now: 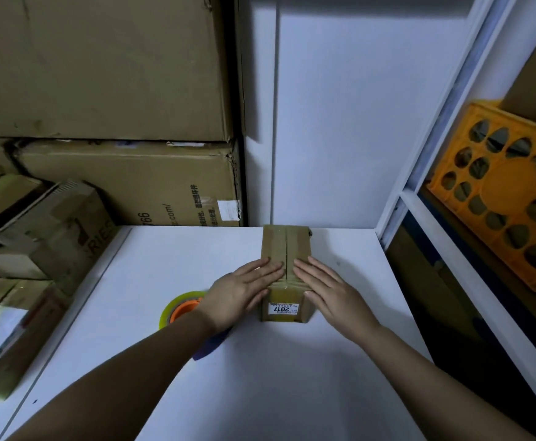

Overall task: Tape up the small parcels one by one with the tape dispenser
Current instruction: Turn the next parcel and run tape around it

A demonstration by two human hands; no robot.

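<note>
Head view, left to right: the tape dispenser lies on the desk partly behind our left hand. That hand and our right hand press flat, fingers straight, on the small parcel, each grip holding nothing. We judge the parcel light, stiff cardboard, its taped top slick; best held by its side walls.

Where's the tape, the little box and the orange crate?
tape [182,302]: head view, on the roll's rim.
box [285,241]: head view, on its top.
crate [499,189]: head view, on its holed side.
</note>
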